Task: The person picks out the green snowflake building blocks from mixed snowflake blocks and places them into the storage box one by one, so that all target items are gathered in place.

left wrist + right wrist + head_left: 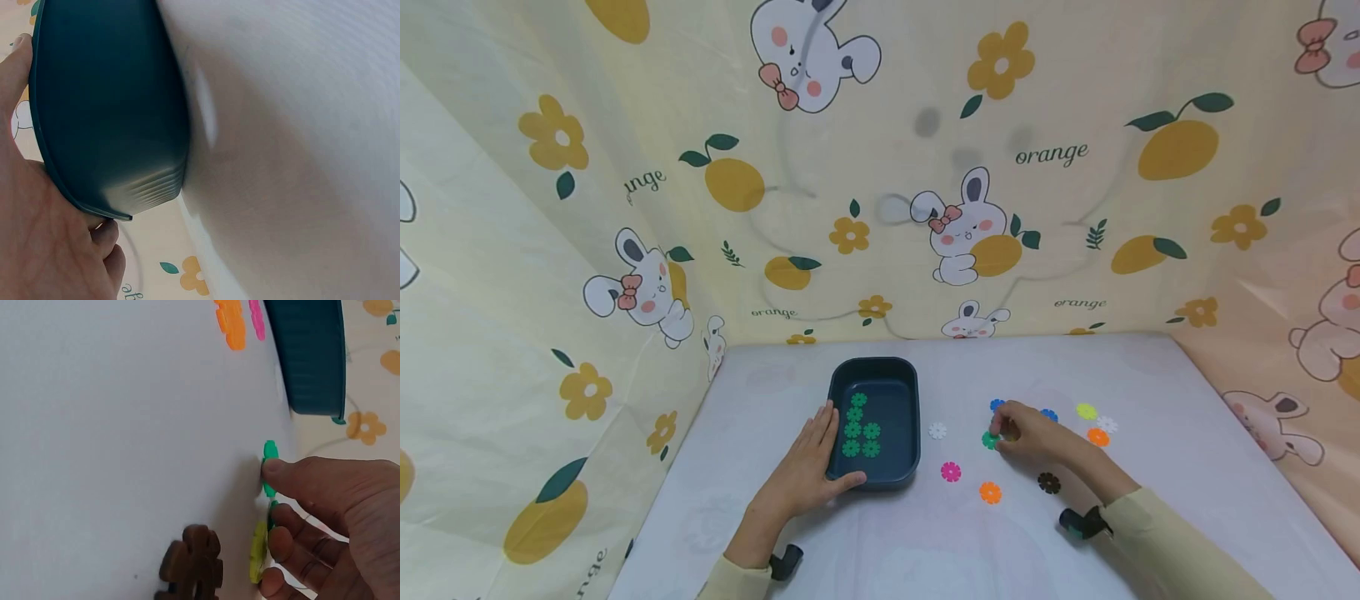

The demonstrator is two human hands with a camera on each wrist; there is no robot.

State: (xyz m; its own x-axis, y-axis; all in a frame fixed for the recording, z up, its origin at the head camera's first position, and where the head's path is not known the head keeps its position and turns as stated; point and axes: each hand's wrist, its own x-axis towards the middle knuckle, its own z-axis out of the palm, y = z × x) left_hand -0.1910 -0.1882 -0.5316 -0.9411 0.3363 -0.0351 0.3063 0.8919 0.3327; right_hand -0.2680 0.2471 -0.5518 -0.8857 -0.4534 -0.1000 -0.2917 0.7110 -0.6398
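Observation:
My left hand (807, 471) rests against the left side and near corner of a dark blue-green tray (912, 417). Its fingers lie straight along the side, with the thumb at the near rim. Several green snowflake discs (852, 429) lie in the left part of the tray. Right of the tray, my right hand (1033, 433) pinches another green snowflake disc (270, 481) between thumb and fingers, close to the tabletop. Beyond those fingers in the right wrist view are a yellow disc (257, 553) and a partly hidden green one (273, 515).
Around the right hand lie a white disc (937, 431), a pink disc (951, 472), an orange disc (990, 492), a brown disc (1048, 482) and blue discs (1049, 414). Farther right are a yellow disc (1086, 411) and another orange disc (1098, 437). A printed curtain stands behind the table.

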